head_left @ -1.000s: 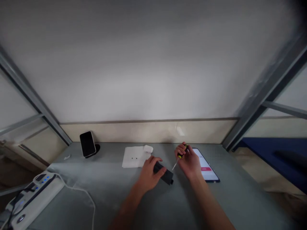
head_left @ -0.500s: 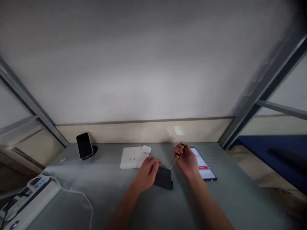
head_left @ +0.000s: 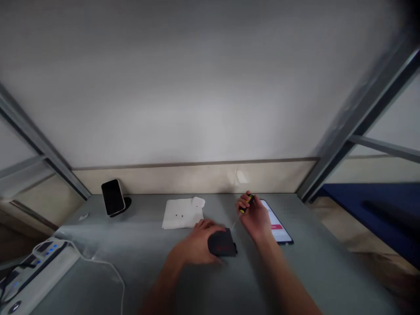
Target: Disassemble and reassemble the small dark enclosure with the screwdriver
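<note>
My left hand [head_left: 197,245] lies on the grey table, fingers curled round the left side of a flat black device [head_left: 223,244] with faint red print. My right hand [head_left: 255,218] is closed on a small screwdriver [head_left: 245,207] with a black and yellow handle. Its thin shaft points down and left toward the black device's far edge. A white sheet [head_left: 179,213] carrying two tiny dark specks lies just beyond my left hand. A small white case [head_left: 198,202] sits at the sheet's far right corner.
A lit phone [head_left: 276,222] lies flat behind my right hand. A dark phone [head_left: 113,197] leans on a stand at the back left. A white power strip [head_left: 31,273] with blue lights and a white cable [head_left: 111,267] sits at the left front. Metal frame posts rise at both sides.
The black device has turned from lying on its edge to lying flat, nearer to me. My left hand slid back with it. My right hand with the screwdriver barely shifted.
</note>
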`<state>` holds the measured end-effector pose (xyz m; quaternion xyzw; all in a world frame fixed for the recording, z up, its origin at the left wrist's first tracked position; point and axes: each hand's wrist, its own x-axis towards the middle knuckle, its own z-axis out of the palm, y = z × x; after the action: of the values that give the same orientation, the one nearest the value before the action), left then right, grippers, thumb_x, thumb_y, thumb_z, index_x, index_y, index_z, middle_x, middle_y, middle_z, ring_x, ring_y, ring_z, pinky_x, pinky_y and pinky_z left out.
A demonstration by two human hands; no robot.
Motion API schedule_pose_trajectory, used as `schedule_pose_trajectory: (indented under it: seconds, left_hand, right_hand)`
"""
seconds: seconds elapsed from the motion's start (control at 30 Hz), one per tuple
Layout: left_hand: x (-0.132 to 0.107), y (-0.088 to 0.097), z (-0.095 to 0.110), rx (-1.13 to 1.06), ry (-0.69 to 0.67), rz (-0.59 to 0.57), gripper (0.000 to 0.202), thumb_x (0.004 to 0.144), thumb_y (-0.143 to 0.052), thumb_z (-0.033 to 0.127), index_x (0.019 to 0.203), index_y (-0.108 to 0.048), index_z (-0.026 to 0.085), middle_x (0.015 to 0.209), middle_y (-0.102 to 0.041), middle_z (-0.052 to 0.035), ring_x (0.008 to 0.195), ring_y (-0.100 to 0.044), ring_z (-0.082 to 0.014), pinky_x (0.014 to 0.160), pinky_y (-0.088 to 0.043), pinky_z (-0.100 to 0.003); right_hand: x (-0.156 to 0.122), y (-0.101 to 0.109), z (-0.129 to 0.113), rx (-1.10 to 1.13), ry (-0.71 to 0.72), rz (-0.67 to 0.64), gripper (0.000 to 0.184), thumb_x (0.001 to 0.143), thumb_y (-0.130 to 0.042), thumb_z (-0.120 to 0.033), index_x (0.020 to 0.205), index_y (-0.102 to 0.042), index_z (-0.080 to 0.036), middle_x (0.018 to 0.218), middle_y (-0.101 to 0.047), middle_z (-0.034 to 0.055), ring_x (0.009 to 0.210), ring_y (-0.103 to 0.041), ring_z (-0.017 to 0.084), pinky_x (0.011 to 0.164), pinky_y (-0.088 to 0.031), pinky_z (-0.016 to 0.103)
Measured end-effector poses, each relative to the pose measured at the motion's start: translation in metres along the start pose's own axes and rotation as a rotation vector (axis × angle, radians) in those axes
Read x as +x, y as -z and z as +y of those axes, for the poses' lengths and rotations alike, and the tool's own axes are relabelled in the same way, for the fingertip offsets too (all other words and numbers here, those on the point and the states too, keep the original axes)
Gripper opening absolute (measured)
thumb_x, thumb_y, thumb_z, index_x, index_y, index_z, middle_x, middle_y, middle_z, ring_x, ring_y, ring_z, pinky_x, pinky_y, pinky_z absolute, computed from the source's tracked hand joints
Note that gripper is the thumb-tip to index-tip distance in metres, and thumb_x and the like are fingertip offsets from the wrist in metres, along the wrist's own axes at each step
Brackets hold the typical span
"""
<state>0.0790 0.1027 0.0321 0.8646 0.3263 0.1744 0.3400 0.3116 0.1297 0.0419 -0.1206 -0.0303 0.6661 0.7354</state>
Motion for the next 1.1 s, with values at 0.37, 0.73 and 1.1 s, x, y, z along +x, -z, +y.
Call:
schedule_pose_trajectory:
  seconds: [0.37,0.73,1.1]
  left_hand:
    - [0.009,-0.015,0.004,0.142,-0.022,0.270,0.024,0.102,-0.057,0.038,0.108,-0.077,0.024,0.104,-0.080,-0.0063,0.102,-0.070,-0.0258,0.099,-0.048,-0.044]
    - [0.006,-0.009,0.011,0.193,-0.192,0.528,0.022,0.099,-0.053,0.026,0.106,-0.073,0.022,0.102,-0.077,-0.0082,0.092,-0.070,-0.0239,0.086,-0.049,-0.041]
    - [0.007,-0.019,0.020,0.250,-0.275,0.421,0.026,0.093,-0.059,0.020,0.115,-0.073,0.023,0.103,-0.077,-0.0073,0.093,-0.070,-0.0243,0.085,-0.049,-0.042]
  right_hand:
    - [-0.023,-0.027,0.022,-0.469,0.000,-0.086,0.045,0.082,-0.087,-0.047,0.118,-0.072,-0.025,0.085,-0.061,-0.0035,0.049,-0.041,0.005,0.038,-0.037,0.016]
    - [-0.032,-0.036,0.038,-0.520,0.159,-0.175,0.041,0.088,-0.081,-0.052,0.121,-0.069,-0.030,0.073,-0.056,-0.0053,0.047,-0.038,0.005,0.042,-0.033,0.015]
    - [-0.041,-0.047,0.029,-0.604,0.405,-0.169,0.037,0.092,-0.076,-0.054,0.123,-0.068,-0.033,0.076,-0.057,-0.0036,0.050,-0.038,0.007,0.046,-0.035,0.020]
